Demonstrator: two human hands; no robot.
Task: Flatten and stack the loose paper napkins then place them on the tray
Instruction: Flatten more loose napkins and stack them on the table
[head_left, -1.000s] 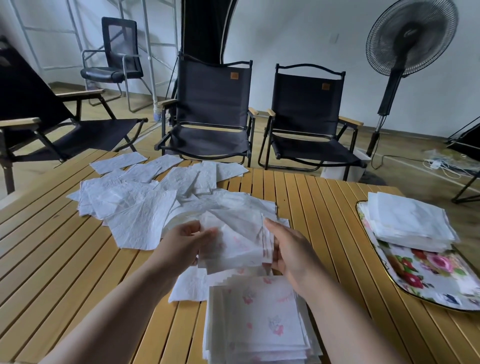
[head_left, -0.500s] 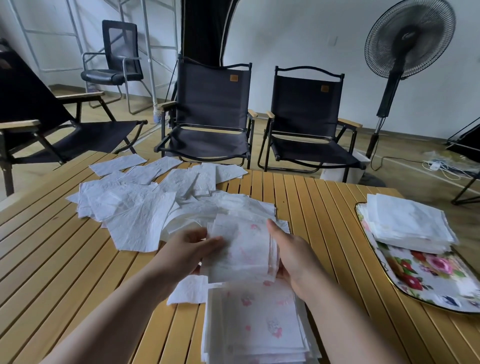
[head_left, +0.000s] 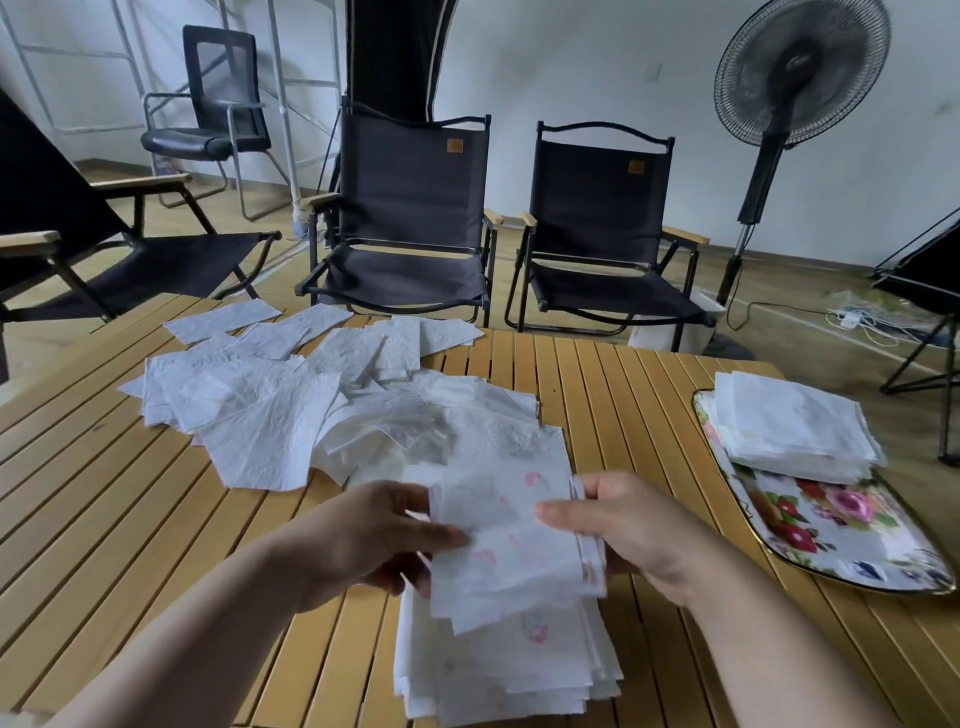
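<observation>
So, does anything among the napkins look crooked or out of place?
Yes. The near stack is askew: its sheets are fanned, edges not aligned. The held napkins, pinched by the left hand and right hand, sit tilted above it. The loose napkins lie scattered, overlapping, on the table. The tray stack looks tidy.

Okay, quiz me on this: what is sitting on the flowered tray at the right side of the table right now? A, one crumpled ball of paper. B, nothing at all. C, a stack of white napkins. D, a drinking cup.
C: a stack of white napkins lies on the far part of the floral tray, and the near, flowered part shows bare.
</observation>
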